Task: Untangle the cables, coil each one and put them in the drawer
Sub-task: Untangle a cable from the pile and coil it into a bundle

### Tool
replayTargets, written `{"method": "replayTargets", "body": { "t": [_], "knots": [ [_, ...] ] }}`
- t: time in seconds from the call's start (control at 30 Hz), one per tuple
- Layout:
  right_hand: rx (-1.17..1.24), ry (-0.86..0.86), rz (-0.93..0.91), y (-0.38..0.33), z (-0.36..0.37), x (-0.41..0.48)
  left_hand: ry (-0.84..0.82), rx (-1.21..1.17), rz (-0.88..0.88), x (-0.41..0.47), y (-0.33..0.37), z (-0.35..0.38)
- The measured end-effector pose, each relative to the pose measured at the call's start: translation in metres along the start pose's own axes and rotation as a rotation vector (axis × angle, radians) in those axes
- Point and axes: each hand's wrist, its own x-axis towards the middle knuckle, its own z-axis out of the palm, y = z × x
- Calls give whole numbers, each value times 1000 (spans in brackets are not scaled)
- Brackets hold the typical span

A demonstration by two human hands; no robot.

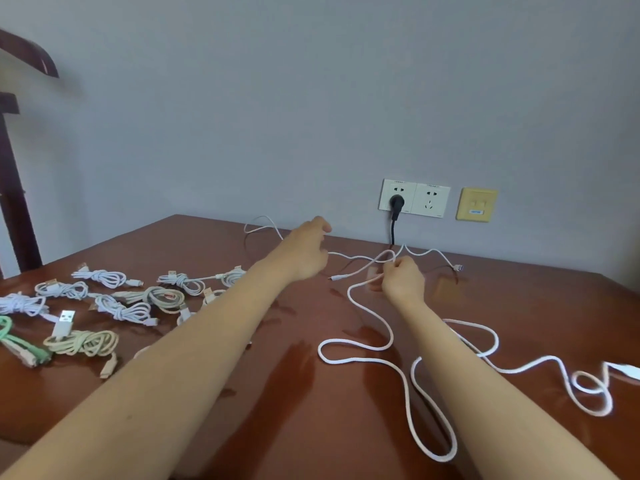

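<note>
**Hand state: both gripping cable**

Our left hand [304, 252] has its fingers curled round the thin white cable [349, 255] at 12 o'clock on the tabletop [277, 393]. Our right hand [403, 278] pinches the thick white cable [405, 379], which trails toward 4 o'clock. Coiled cables [114, 303] lie at 9 o'clock.

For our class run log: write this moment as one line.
step: untangling; left hand: grips thin white cable; right hand: grips thick white cable; coiled cables: table left
</note>
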Motion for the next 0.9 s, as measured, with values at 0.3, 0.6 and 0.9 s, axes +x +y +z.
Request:
{"method": "replayTargets", "body": {
  "t": [0.3,0.6,0.9],
  "knots": [
    [84,25,-47,2,-52,-7,-129,-198,45,3,62,60],
    [374,-92,38,22,-76,-11,-317,-713,-137,-4,58,94],
    [594,-320,126,46,-73,-10,-368,-928,-142,0,48,135]
  ]
}}
